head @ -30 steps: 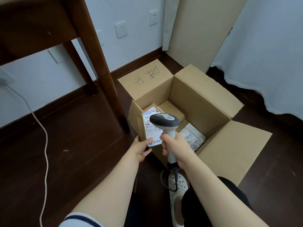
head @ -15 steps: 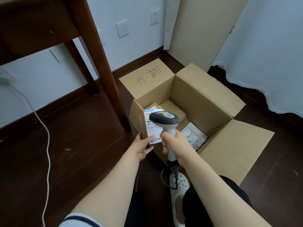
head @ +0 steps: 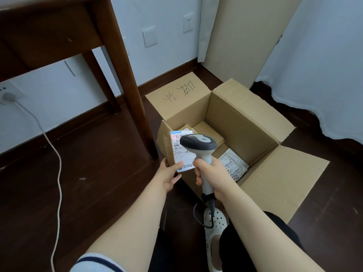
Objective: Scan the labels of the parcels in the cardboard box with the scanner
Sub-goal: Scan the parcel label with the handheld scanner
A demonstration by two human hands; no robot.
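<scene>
In the head view, a small brown cardboard parcel (head: 169, 152) is held upright at the near left corner of the large open brown cardboard box (head: 235, 122), which stands on a dark wooden floor (head: 98, 173). The parcel is pinched at its lower edge by the left hand (head: 168, 174), the thumb laid on the white printed shipping label (head: 181, 154) and the fingers hidden behind. The grey and white handheld barcode scanner (head: 198, 143) is clamped in the right hand (head: 212, 173), fingers wrapped round its pale handle, with its dark head aimed at the label from close by. A red patch of light is seen on the barcode near the label's top, so the step in hand is judged to be the scan of this parcel. On the box's bottom a white plastic mailer bag (head: 234, 166) with its own label and a flat brown cardboard packet (head: 208, 132) are seen; whether they have been scanned cannot be told. Next, the held parcel would need to be put down and another lifted with its label turned towards the scanner; the mailer's label may need flattening for a clean read
</scene>
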